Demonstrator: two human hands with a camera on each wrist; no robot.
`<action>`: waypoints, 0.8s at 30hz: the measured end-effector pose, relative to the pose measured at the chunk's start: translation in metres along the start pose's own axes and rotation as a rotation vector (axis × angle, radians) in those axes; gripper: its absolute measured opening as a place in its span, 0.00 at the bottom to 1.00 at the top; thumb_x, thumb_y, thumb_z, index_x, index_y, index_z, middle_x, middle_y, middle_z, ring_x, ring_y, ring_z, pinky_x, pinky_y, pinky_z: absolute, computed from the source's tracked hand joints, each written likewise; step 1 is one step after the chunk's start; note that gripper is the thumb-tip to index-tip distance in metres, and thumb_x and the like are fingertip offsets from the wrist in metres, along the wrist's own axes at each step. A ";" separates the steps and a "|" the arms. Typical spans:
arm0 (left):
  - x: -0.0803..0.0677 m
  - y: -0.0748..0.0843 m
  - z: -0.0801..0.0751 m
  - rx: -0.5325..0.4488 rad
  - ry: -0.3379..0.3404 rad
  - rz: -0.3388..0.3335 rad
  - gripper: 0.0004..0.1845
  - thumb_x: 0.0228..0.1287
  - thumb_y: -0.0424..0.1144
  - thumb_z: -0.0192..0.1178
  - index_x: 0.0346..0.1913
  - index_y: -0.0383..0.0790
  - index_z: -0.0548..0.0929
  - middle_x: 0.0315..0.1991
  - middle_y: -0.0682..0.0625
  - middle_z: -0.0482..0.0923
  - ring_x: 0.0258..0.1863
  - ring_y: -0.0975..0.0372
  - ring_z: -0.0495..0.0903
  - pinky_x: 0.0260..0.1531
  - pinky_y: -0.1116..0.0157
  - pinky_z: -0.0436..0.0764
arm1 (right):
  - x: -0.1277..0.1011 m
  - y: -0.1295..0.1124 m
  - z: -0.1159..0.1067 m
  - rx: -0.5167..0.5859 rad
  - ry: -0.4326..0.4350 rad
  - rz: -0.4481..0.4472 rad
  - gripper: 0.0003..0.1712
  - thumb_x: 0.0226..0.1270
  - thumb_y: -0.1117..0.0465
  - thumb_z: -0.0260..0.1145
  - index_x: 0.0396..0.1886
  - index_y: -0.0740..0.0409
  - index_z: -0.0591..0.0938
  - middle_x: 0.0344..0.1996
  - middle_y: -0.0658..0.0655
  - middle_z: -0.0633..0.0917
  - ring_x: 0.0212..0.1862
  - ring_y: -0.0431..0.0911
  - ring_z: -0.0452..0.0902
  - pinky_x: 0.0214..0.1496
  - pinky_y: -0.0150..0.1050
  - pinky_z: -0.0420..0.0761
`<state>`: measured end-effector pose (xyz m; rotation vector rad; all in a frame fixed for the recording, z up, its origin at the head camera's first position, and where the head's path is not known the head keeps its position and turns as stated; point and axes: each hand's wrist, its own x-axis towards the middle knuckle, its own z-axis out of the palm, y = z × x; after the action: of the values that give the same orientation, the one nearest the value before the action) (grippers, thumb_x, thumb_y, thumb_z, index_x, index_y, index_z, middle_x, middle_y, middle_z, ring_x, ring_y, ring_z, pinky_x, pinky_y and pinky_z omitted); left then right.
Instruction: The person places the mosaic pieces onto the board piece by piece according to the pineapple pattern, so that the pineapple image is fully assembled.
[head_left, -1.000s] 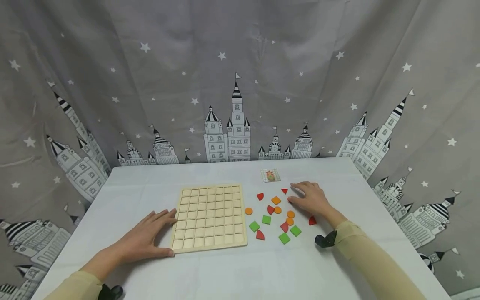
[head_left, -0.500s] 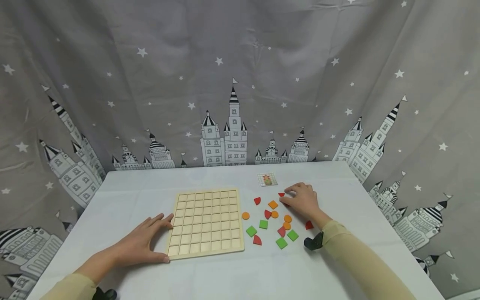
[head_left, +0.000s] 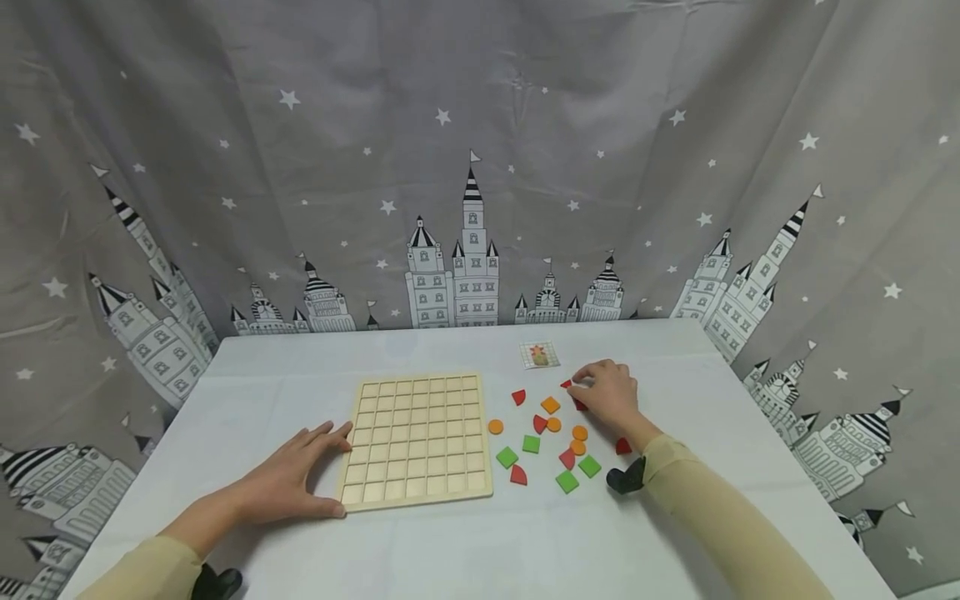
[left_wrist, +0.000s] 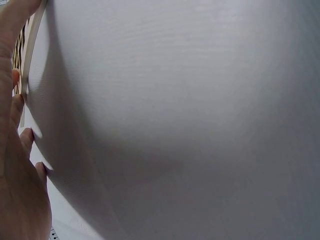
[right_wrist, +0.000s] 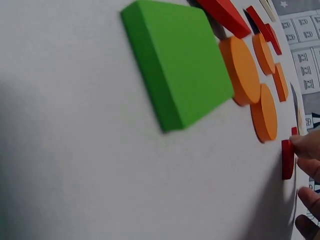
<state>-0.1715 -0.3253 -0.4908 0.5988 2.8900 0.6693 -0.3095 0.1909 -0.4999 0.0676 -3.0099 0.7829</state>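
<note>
The left hand (head_left: 288, 483) lies flat on the white table (head_left: 465, 550), fingers straight and spread, its fingertips and thumb touching the left edge of the wooden grid board (head_left: 416, 437). The board's square cells hold no pieces. In the left wrist view only the edge of that hand (left_wrist: 15, 165) and a strip of the board (left_wrist: 27, 60) show at the left.

The right hand (head_left: 609, 393) rests at the far right of the scattered pieces, fingers curled down over a small red piece (head_left: 578, 403). In the right wrist view the fingertips (right_wrist: 305, 147) touch the edge of this red piece (right_wrist: 287, 159), which seems pinched, though the thumb is hidden. Another red piece (head_left: 566, 384) lies just beyond the fingers.

Between board and right hand lie orange discs (head_left: 579, 433), green squares (head_left: 567, 481) and red quarter-rounds (head_left: 518, 474). A small picture card (head_left: 540, 355) sits near the far edge, well apart from the board. Behind hangs a grey curtain (head_left: 480, 150) with stars and castles.
</note>
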 end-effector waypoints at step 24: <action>0.000 0.000 -0.002 0.015 0.006 0.030 0.48 0.39 0.77 0.72 0.61 0.52 0.75 0.79 0.44 0.59 0.77 0.37 0.54 0.74 0.34 0.49 | 0.020 0.028 -0.013 0.068 -0.181 -0.116 0.21 0.65 0.44 0.72 0.56 0.43 0.88 0.64 0.62 0.75 0.68 0.64 0.55 0.69 0.66 0.58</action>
<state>-0.1718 -0.3259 -0.4890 0.6439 2.8997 0.6557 -0.3303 0.2213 -0.5010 0.3298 -3.1097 0.9139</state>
